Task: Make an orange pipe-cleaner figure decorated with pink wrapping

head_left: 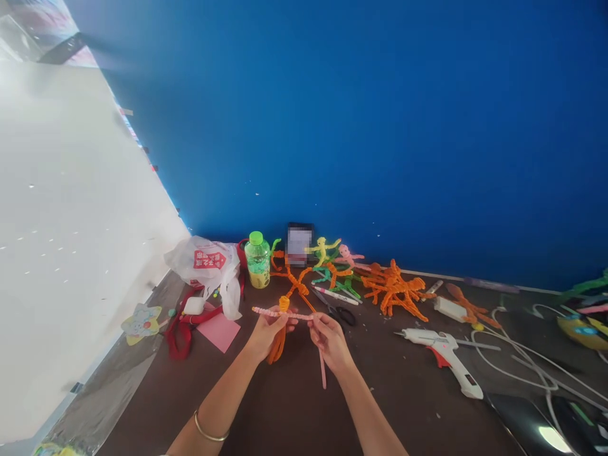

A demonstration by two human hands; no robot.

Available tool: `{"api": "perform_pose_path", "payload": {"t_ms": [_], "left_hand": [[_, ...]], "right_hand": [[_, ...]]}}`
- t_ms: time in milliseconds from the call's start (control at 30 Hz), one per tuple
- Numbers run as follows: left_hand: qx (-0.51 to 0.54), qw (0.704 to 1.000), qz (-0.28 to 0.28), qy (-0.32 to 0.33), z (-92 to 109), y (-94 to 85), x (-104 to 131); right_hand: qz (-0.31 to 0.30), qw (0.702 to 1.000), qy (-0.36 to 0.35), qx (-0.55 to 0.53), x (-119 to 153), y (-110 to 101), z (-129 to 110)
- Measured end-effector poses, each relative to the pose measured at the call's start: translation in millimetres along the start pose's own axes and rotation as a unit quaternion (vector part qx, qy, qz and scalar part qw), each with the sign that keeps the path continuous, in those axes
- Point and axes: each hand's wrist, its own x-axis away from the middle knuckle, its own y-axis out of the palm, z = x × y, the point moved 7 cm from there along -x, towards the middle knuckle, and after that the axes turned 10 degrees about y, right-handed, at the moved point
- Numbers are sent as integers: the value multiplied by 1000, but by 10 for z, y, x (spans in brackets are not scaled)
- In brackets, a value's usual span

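Between my two hands a pink pipe cleaner (300,315) is stretched level, coiled along its length around a thin stick or core I cannot make out. My left hand (270,330) pinches its left part, the end poking out past the thumb. My right hand (330,342) is closed on the right part, and a loose pink tail (322,370) hangs below it. Under and beside my left hand lie bent orange pipe cleaners (278,348). Just beyond are a twisted orange figure (298,284), black-handled scissors (344,315) and a white marker (336,295).
A green-capped bottle (258,263), a white plastic bag (209,263) and pink paper (221,332) sit at left. Small pipe-cleaner figures (323,250) and an orange pile (396,288) line the blue wall. At right lie a glue gun (444,354) and white cables (522,354).
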Motion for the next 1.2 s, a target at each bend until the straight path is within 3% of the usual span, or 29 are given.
{"api": "perform_pose_path", "payload": {"t_ms": [167,333,600,667,800,933,1100,1200], "left_hand": [[4,999,51,-7,-26,-93,-22],[-30,999,40,-4,-16,-98,-7],[-39,999,24,-27,-19,-88,7],[-43,999,26,-17,10,-94,-7],[-66,998,8,1,57,-70,-19],[-127,992,4,11,58,-55,-3],[-131,990,32,36,55,-88,-1],[-110,992,56,40,49,-125,-1]], "right_hand": [[-3,1000,9,21,10,26,42],[44,996,-31,77,-5,-36,52],[105,936,-124,314,69,-81,-81],[96,935,-124,319,81,-45,-95],[72,965,-71,242,61,-3,-36],[84,974,-65,198,48,-6,29],[96,959,-84,252,68,51,109],[78,927,-123,345,114,126,6]]}}
